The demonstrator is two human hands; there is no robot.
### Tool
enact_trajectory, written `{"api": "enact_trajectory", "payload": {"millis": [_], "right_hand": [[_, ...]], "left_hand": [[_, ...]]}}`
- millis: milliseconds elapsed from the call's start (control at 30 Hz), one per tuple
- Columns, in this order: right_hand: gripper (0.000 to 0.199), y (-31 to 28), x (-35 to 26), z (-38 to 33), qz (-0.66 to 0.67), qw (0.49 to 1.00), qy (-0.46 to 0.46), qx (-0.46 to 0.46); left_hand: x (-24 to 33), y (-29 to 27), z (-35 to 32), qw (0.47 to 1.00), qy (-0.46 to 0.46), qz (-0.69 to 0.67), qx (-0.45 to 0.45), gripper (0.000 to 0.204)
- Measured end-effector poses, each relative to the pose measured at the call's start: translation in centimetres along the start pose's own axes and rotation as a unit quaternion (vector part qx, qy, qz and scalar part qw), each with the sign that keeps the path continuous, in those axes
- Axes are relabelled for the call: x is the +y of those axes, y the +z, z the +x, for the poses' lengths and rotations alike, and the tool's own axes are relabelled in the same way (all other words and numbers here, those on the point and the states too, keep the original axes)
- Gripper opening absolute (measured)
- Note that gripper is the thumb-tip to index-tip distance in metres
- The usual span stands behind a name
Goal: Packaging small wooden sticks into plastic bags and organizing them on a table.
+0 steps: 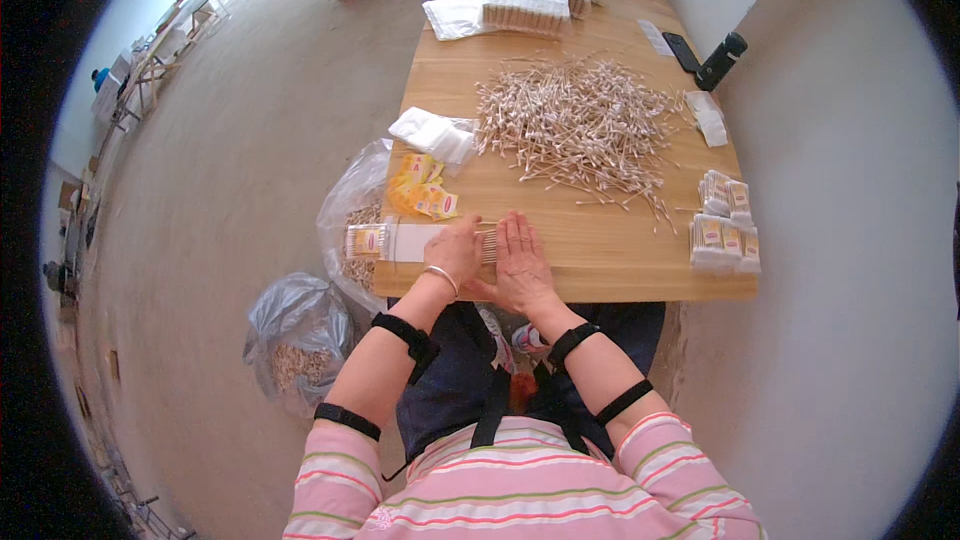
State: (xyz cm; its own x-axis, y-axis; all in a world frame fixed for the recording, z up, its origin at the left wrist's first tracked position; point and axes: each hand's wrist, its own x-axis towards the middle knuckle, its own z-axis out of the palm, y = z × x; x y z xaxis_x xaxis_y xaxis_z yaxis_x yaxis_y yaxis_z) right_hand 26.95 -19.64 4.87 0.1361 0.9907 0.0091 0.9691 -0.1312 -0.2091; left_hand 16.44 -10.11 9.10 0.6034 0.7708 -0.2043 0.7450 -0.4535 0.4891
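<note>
A flat row of cotton swabs (pixel 489 247) lies on the wooden table between my two hands. My left hand (pixel 455 250) rests at the row's left end, fingers bent down over the swabs; its fingertips are partly hidden. Flat against the right end lies my right hand (pixel 522 258), fingers stretched out. A white strip (pixel 412 242) reaches left from under my left hand. Beyond it, at the table's left edge, sits a clear packet of cotton swabs (pixel 367 240) with a yellow label. Yellow printed cards (pixel 424 188) are spread just behind.
A big heap of loose swabs (pixel 585 120) covers the table's middle. Filled packets (pixel 724 243) stand at the right edge, with a black bottle (pixel 721 61) and phone (pixel 681 52) farther back. White bags (pixel 435 135) lie left. Clear bags of swabs (pixel 300 330) hang or stand beside the table.
</note>
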Motion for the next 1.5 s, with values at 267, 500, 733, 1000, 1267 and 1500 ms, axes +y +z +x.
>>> {"api": "enact_trajectory", "payload": {"millis": [267, 500, 733, 1000, 1267, 1500], "right_hand": [[0.110, 0.0, -0.6, 0.0, -0.022, 1.000, 0.009, 0.018], [0.083, 1.9, -0.2, 0.0, 0.053, 0.996, 0.024, 0.073], [0.077, 1.1, -2.1, -0.5, 0.033, 0.997, 0.038, 0.065], [0.075, 1.7, -5.1, 0.7, 0.048, 0.997, 0.065, -0.008], [0.074, 3.0, -10.5, 4.0, 0.060, 0.996, 0.059, -0.032], [0.075, 4.2, -10.9, 3.8, 0.108, 0.993, 0.038, 0.008]], "left_hand": [[-2.8, 2.6, 4.1, 0.982, 0.110, -0.074, 0.137, 0.023], [-2.7, 6.6, 0.9, 0.870, 0.053, -0.457, 0.177, 0.040], [-3.0, 6.8, 0.6, 0.805, 0.050, -0.576, 0.132, 0.053], [-3.9, 4.4, -0.3, 0.804, 0.017, -0.580, 0.132, 0.053], [-9.7, 2.3, -0.4, 0.791, 0.019, -0.578, 0.199, 0.052], [-10.0, 1.4, -1.2, 0.814, -0.018, -0.554, 0.174, 0.052]]}}
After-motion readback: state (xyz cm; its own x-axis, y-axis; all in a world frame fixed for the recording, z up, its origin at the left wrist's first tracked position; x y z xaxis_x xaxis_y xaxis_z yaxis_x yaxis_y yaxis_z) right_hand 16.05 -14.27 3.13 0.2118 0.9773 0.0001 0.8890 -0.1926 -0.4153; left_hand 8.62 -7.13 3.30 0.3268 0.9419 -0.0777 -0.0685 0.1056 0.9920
